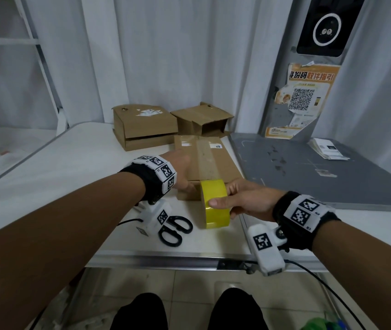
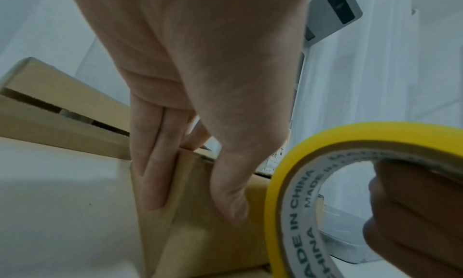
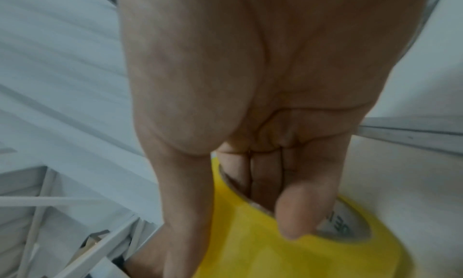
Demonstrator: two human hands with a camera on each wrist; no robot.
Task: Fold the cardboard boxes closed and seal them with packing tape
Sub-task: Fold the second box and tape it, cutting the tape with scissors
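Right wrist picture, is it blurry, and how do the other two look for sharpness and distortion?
Right wrist view: soft, the tape roll smeared at its lower edge. Left wrist view: sharper, the print inside the roll is readable, background washed pale. Head view: fairly crisp, wide-angle bending at the edges, box and scissors clear.

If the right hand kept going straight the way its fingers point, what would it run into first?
The right hand, gripping the yellow tape roll, points leftward toward the left hand steadying the flat cardboard box. It would likely meet that hand or the box's near edge first; depth is unclear.
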